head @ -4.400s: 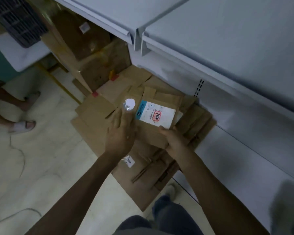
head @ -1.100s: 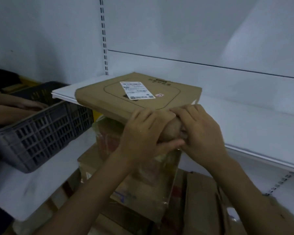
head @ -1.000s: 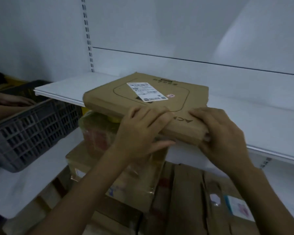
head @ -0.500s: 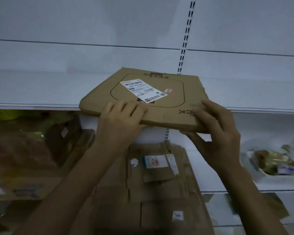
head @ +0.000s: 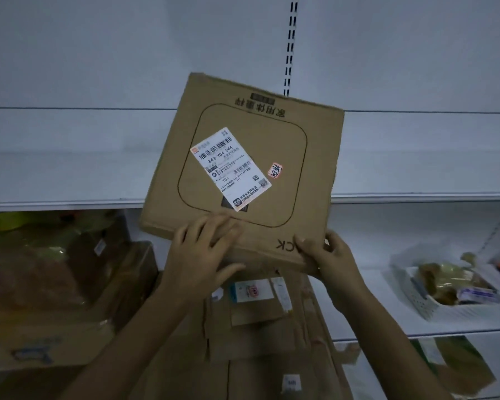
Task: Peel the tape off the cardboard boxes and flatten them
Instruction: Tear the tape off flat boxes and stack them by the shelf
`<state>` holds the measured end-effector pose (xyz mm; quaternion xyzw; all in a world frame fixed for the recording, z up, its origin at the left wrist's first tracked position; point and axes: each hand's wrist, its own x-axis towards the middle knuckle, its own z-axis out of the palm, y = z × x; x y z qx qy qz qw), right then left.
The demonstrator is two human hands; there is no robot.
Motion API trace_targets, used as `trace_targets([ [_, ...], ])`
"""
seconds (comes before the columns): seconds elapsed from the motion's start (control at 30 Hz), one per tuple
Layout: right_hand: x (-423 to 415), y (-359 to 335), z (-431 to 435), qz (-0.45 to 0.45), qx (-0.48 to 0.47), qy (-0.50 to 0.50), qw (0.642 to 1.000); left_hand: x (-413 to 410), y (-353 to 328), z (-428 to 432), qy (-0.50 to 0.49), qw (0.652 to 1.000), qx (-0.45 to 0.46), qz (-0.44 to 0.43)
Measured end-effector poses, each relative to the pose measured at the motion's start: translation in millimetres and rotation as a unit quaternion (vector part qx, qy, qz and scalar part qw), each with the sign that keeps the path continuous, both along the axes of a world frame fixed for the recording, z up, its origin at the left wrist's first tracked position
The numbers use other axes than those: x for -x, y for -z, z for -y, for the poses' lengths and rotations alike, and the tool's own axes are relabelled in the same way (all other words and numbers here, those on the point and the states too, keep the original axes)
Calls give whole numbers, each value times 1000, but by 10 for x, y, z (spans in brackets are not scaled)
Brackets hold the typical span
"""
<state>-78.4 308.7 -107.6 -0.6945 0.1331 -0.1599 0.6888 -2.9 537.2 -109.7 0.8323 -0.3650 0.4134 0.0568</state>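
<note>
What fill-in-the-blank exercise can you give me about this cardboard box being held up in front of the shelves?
1. The number of hands gripping the cardboard box is ____.
2. The shipping label stuck on it is coloured ____.
3. In the picture, the small sticker sits to the label's ____.
4. The white basket of packets stands on a ____.

Missing words: two; white; right; shelf.
</note>
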Motion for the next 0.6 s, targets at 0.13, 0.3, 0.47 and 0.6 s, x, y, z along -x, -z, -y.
trace_targets([
  [0.13,-86,223,45,-2,-18,-40,999,39,22,-42,-40,984,134,-114],
  [0.3,-74,470,82,56,7,-83,995,-115,-546,-280,-8,896,408,-176],
  [0.47,-16,783,117,61,24,-102,993,-144,-911,-548,133,755,571,-294],
  [0.6,80,1049,239,27,17,-125,992,-106,-670,-638,172,714,560,-383],
])
